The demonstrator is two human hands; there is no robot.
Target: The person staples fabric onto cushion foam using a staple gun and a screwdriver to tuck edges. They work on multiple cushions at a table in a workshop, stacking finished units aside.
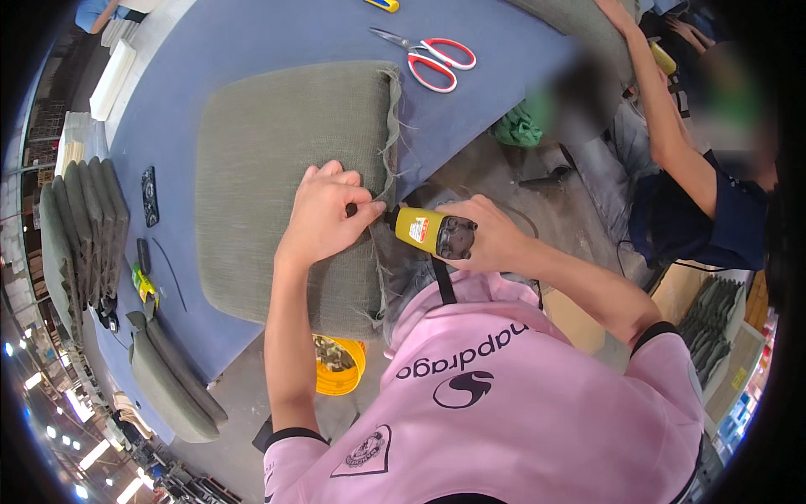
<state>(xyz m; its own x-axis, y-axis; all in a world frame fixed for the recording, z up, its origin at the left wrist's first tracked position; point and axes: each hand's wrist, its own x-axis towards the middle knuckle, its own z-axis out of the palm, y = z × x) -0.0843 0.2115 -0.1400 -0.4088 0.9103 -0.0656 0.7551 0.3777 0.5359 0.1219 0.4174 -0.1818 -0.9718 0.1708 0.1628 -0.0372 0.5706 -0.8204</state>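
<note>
- Pink shirt [579,420], nearest the camera: dark lettering and a round emblem across it, a shield-shaped badge lower down; black cuffs.
- Pads [94,227], grey-green, standing in a packed row at far left.
- Table [180,109], blue, running under most of the left and middle; its edge slants down from upper right.
- Black item [150,197] on the table, narrow, its length running up and down the view; cannot tell what it is.
- Cushion [269,143], grey-green, on the table, its lower right part reaching over the edge. Its long axis runs roughly up and down the view; the frayed side, with loose threads, faces right.
- Left hand [330,210], resting on the cushion near that side: fingers curled, thumb reaching to the frayed edge. Cannot tell whether fabric is pinched.
- Bucket [360,370], yellow, below the cushion, with scraps inside.
- Scissors [416,60], red-and-white handles, on the table; blades point left, handles right.
- Tool [411,231], yellow with a black end: its axis runs nearly crosswise, dark nose pointing left at the frayed edge. A white-and-red label sits on top, its print too small to read.
- Right hand [487,235], grasping the tool, fingers wrapped round it.
- Green cloth [516,128], crumpled, beyond the table edge.
- Co-worker [693,202], dark sleeve, one arm reaching toward the top.
</note>
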